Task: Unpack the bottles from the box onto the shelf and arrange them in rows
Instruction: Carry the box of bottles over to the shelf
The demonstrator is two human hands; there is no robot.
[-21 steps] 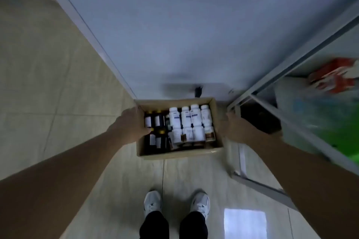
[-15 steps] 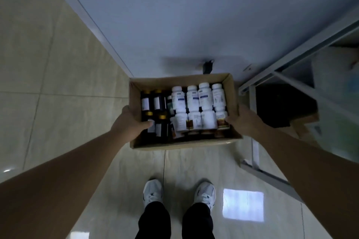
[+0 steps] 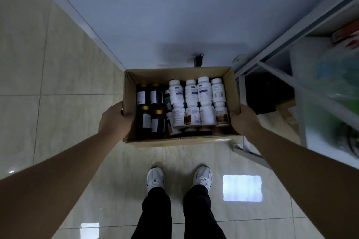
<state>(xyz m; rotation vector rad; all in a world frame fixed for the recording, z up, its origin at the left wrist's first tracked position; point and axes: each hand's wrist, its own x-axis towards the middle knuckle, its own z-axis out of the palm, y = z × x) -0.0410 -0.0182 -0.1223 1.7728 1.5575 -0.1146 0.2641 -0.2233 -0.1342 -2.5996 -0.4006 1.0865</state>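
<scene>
An open cardboard box [image 3: 181,139] sits at the centre of the frame, held up over the tiled floor [image 3: 58,83] with its open top facing the camera. Inside, the right-hand part is packed with white bottles [image 3: 196,101] lying in two rows, their labels facing up, and more caps show below them near the box's lower wall. The left-hand part holds dark bottles [image 3: 149,108] with gold caps, also in two rows, touching the white ones at the middle of the box. The left hand [image 3: 114,120] clasps the box's left wall, thumb hooked over the rim and into the box, while the fingers below cannot be seen. The right hand [image 3: 245,122] presses against the box's right wall with its thumb at the rim; its fingers are also hidden behind the cardboard. Both bare forearms run from the lower corners of the frame up to the box. Below the box, at lower centre, two white sneakers [image 3: 155,179] and dark trouser legs stand on the glossy tiles. A pale wall [image 3: 184,15] fills the top of the frame, and a metal shelf [image 3: 275,64] with blurred coloured goods occupies the right edge.
</scene>
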